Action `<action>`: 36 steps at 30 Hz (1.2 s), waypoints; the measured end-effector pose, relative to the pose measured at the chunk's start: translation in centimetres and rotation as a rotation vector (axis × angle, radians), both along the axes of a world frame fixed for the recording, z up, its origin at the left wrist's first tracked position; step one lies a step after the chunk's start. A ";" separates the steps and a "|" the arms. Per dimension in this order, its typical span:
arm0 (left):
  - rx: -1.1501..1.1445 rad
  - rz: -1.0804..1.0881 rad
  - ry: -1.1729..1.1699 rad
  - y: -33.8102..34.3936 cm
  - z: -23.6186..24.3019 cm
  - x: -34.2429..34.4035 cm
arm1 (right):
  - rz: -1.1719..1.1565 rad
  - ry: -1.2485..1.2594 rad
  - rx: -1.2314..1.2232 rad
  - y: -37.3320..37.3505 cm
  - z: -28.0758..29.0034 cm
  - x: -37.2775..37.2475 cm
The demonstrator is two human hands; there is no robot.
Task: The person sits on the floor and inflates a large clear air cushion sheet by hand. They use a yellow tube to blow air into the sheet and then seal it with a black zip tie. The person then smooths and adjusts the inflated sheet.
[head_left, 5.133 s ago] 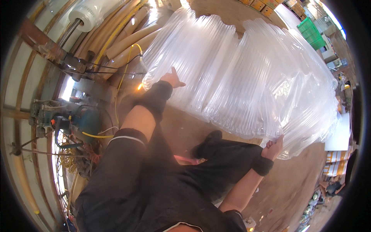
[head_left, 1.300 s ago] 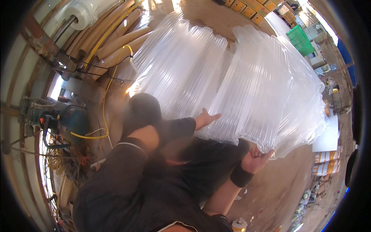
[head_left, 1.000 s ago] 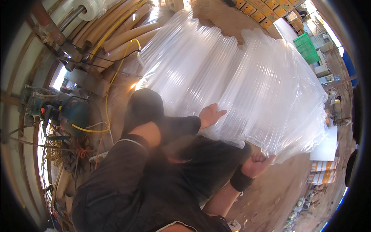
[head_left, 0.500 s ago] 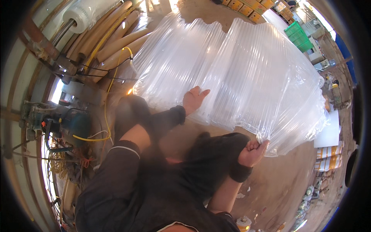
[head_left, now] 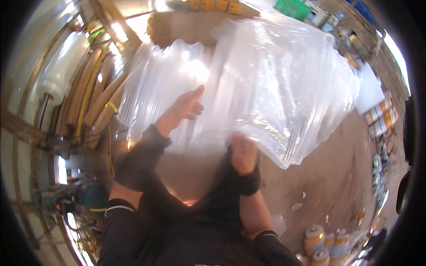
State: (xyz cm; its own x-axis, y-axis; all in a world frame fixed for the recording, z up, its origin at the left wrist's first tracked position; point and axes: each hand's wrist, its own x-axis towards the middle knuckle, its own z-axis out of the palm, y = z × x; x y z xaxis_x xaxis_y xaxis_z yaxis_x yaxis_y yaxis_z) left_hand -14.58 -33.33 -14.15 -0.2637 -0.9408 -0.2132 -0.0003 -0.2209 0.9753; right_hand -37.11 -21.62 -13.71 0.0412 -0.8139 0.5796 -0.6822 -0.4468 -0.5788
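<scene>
Plastic film point(head_left: 277, 84) below left hand point(head_left: 179, 111), fingers half-curled; right hand point(head_left: 243, 156) blurred, fingers: can't tell.

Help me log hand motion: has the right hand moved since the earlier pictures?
Yes: the right hand has moved left, farther from the white panel at the view's right side.

Glare streaks the plastic film point(head_left: 284, 84); the picture's edges bend.

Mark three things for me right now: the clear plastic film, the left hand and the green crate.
Clear plastic film point(head_left: 257, 80): head view, on its shiny surface near the middle.
Left hand point(head_left: 180, 111): head view, on the middle of the hand.
Green crate point(head_left: 293, 9): head view, on its visible part by the top edge.
</scene>
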 end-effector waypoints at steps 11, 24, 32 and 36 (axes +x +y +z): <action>-0.146 -0.134 -0.011 -1.2 6.5 -4.3 | 0.419 -0.045 -0.039 -1.1 5.4 2.4; -0.183 0.279 0.040 6.7 17.5 0.3 | 0.508 -1.667 0.443 1.0 -4.8 -9.4; -0.256 0.186 0.056 10.1 19.5 2.7 | 0.571 -1.903 0.416 0.2 -9.5 -11.4; -0.618 0.176 -0.071 10.7 16.9 7.7 | 0.172 -1.671 0.634 1.7 -12.9 -12.4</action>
State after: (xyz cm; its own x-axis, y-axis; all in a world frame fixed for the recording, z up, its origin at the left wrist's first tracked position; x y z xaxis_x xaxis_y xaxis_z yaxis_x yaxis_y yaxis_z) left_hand -6.86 -22.62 2.78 -0.0992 -0.9235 0.3706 -0.0848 0.3789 0.9215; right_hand -49.51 -19.94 -26.60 -0.1017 -0.9560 -0.2753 0.7704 0.0994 -0.6298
